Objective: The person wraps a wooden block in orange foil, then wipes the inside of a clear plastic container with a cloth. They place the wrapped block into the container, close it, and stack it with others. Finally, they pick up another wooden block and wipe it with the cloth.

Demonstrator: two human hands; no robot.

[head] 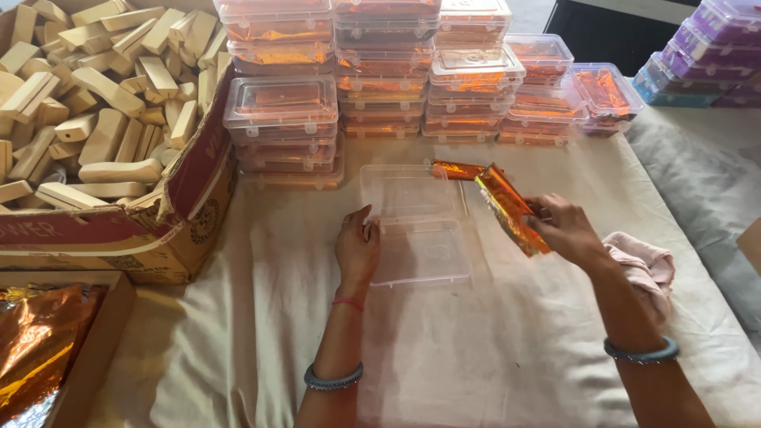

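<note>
An open clear plastic box (416, 254) lies on the cloth-covered table, its lid (404, 190) folded back away from me. My left hand (357, 246) rests on the box's left edge, fingers curled on the rim. My right hand (563, 230) holds an orange foil-wrapped piece (507, 208) tilted in the air just right of the box. Another orange foil piece (458, 169) lies flat on the cloth behind the lid.
Stacks of closed clear boxes with orange contents (380, 79) line the back. A cardboard carton of pale wooden blocks (95, 95) stands at left. Orange foil sheets (36, 341) fill a carton at lower left. A pink cloth (646, 265) lies right; purple boxes (705, 47) far right.
</note>
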